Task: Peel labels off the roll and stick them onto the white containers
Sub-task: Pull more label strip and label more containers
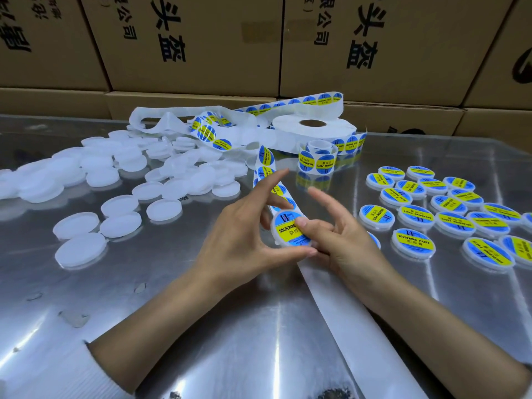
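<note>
Head view: both hands meet at the middle of a shiny metal table [201, 326] around one round white container [289, 230] that already wears a blue and yellow label [286, 226] reading "SOLDERING". The left hand [239, 240] holds the container by its rim, thumb under its near edge and a finger behind it, with the index finger stretched out straight above. The right hand [336, 234] presses its thumb flat onto the right part of the label, while its other fingers are spread and lifted. A backing strip [339, 312] runs under both hands, bare and white toward the near edge, and carrying more labels beyond the hands up to the label roll [313, 128], which lies flat at the far side of the table amid loose loops of strip. To the left lies a pile of unlabelled white containers [121, 180], some stacked, some scattered singly. To the right, labelled containers [431, 208] sit close together in rough rows. Cardboard boxes [195, 44] with black printed characters stand behind the table. A white sleeve [57, 375] covers the left forearm near the bottom corner.
</note>
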